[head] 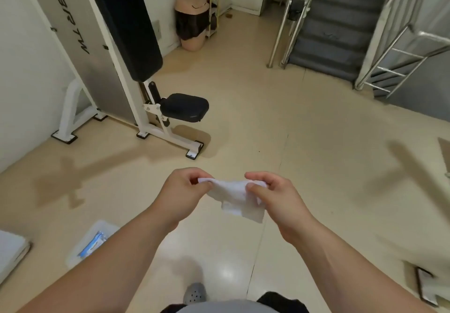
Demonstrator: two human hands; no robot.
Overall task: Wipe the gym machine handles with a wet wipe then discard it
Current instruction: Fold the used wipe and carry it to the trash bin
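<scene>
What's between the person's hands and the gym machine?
In the head view, only bare floor separates the gym machine from the left hand and right hand, which pinch the wet wipe.

Both arms extend forward at mid-height, with the bare forearms converging from the lower corners toward the centre of the view. The left hand (185,194) is turned back-up, fingers curled, and its thumb and forefinger pinch one upper corner of the wet wipe (233,197). The right hand (275,199) mirrors this pose: fingers curled, thumb on top, pinching the opposite upper edge. The hands are level with each other and near together but do not touch. Both wrists are straight.
</scene>
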